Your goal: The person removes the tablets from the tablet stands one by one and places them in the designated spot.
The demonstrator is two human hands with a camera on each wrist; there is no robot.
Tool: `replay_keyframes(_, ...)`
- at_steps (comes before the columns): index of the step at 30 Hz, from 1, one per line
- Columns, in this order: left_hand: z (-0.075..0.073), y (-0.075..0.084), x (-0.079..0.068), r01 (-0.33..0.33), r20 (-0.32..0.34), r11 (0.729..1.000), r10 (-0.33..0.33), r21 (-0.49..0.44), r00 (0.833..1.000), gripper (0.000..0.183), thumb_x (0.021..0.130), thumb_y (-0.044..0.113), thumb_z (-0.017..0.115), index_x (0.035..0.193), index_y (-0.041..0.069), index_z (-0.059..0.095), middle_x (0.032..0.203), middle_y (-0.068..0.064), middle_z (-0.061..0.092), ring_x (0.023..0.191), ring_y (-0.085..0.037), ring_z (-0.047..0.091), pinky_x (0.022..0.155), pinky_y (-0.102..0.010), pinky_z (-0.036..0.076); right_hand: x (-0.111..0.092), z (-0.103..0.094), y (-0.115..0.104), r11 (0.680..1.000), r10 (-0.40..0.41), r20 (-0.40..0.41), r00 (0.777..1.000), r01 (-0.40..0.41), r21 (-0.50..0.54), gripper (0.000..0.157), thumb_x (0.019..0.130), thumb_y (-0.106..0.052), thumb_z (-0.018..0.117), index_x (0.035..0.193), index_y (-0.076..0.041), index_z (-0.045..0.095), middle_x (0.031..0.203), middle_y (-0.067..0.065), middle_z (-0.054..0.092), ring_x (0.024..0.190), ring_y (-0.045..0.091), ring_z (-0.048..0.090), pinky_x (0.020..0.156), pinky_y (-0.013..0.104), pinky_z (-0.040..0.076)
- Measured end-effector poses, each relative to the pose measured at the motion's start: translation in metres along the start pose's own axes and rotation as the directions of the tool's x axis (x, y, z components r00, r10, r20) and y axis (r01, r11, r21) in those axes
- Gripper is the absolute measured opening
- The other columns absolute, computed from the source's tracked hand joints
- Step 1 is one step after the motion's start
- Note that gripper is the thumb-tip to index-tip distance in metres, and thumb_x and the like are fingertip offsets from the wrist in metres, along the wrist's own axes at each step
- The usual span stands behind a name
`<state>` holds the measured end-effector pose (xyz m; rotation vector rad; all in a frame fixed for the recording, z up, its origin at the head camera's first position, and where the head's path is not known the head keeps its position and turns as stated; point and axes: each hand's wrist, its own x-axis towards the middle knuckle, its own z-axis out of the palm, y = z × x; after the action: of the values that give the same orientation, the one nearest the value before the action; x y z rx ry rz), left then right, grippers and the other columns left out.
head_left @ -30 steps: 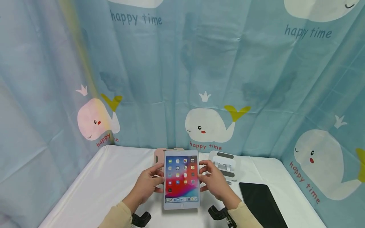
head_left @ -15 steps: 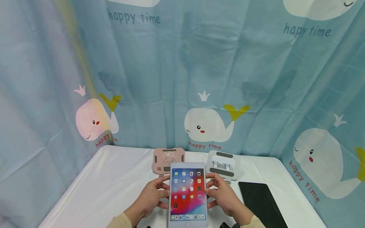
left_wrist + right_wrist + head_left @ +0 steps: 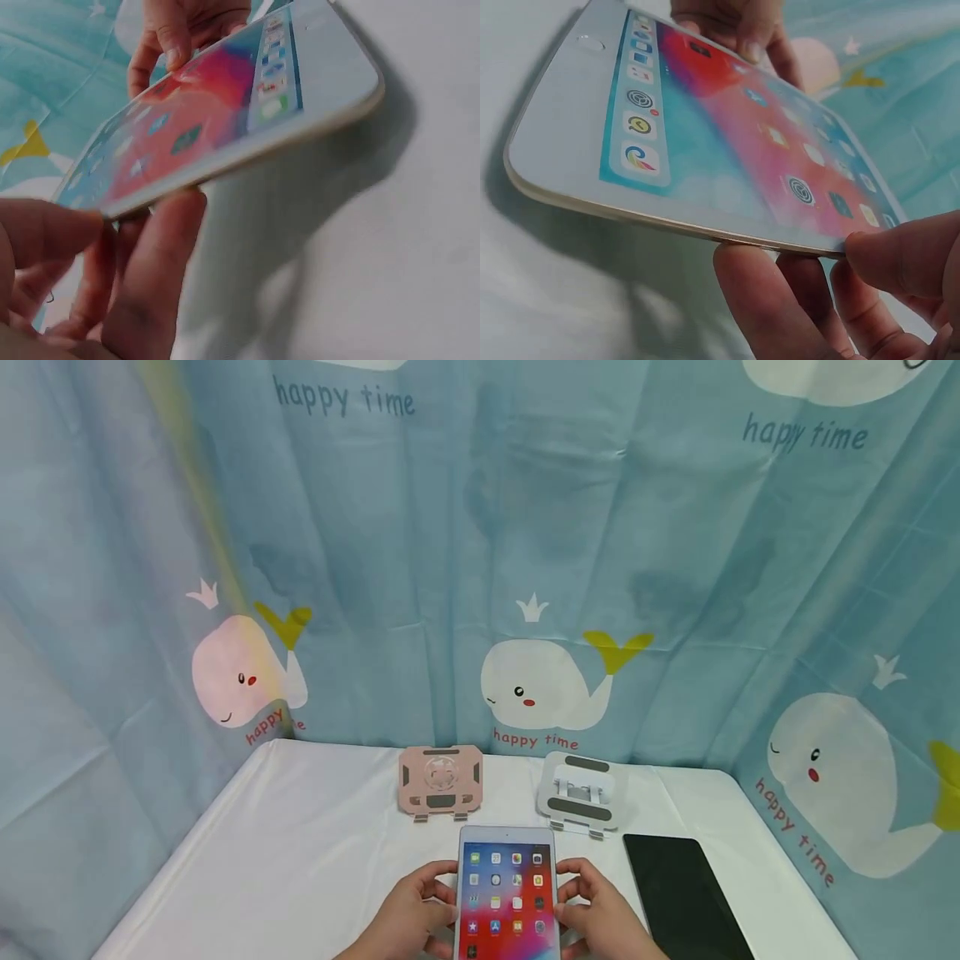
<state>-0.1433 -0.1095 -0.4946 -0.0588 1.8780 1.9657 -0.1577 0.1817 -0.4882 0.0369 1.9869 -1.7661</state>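
Both hands hold a white tablet with a lit home screen, one at each long side, near the front of the table. My left hand pinches its left edge, thumb on the rim and fingers beneath, as the left wrist view shows. On the opposite edge my right hand does the same; its thumb and fingers show in the right wrist view. The tablet is raised over the white cloth, its shadow falling below. In the head view its lower end runs out of frame.
Toward the back of the white-covered table lie a pink folding stand and a white-grey folding stand. A black tablet lies at the right. A blue whale-print curtain hangs behind.
Both hands have brought the white tablet down the head view, toward the front edge and slightly right. The pink stand, earlier partly hidden behind it, now shows fully.
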Motion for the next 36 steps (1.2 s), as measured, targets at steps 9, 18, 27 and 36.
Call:
replay_keyframes(9, 0.003, -0.009, -0.002, 0.018, -0.060, 0.996, -0.012, 0.089, 0.998, 0.055, 0.079, -0.005, 0.062, 0.131, 0.007, 0.049, 0.088, -0.011, 0.050, 0.070, -0.022, 0.052, 0.051, -0.033, 0.053, 0.006, 0.004, 0.015, 0.998, -0.004, -0.001, 1.000, 0.004, -0.059, 0.049, 0.087, -0.007, 0.064, 0.129, -0.009, 0.040, 0.092, 0.012, 0.054, 0.078, 0.025, 0.060, 0.063, 0.040, 0.056)
replay_keyframes(18, 0.001, -0.008, 0.009, 0.017, -0.076, 0.997, -0.011, 0.077, 0.997, 0.056, 0.079, -0.008, 0.062, 0.131, 0.006, 0.048, 0.088, -0.012, 0.048, 0.070, -0.025, 0.054, 0.048, -0.037, 0.054, 0.016, 0.005, 0.015, 0.999, 0.028, -0.015, 0.999, -0.028, -0.026, 0.052, 0.086, -0.010, 0.065, 0.132, -0.012, 0.042, 0.096, 0.015, 0.053, 0.075, 0.028, 0.060, 0.057, 0.036, 0.055)
replay_keyframes(27, 0.003, -0.011, 0.019, 0.015, -0.095, 0.996, -0.006, 0.091, 0.995, 0.057, 0.075, -0.013, 0.061, 0.129, 0.004, 0.050, 0.084, -0.012, 0.050, 0.066, -0.024, 0.060, 0.048, -0.041, 0.054, 0.024, 0.004, 0.019, 0.999, 0.014, -0.016, 1.000, -0.014, 0.033, 0.057, 0.080, 0.004, 0.064, 0.131, -0.011, 0.045, 0.093, 0.015, 0.052, 0.070, 0.027, 0.058, 0.049, 0.039, 0.054)
replay_keyframes(36, 0.005, -0.009, 0.023, 0.091, -0.134, 0.988, -0.074, 0.123, 0.988, 0.061, 0.075, -0.013, 0.060, 0.132, 0.003, 0.047, 0.083, -0.012, 0.051, 0.066, -0.023, 0.062, 0.050, -0.038, 0.055, 0.028, 0.002, 0.020, 0.999, 0.043, -0.028, 0.999, -0.043, 0.008, 0.059, 0.078, 0.007, 0.064, 0.132, -0.009, 0.046, 0.090, 0.014, 0.054, 0.070, 0.026, 0.059, 0.048, 0.038, 0.054)
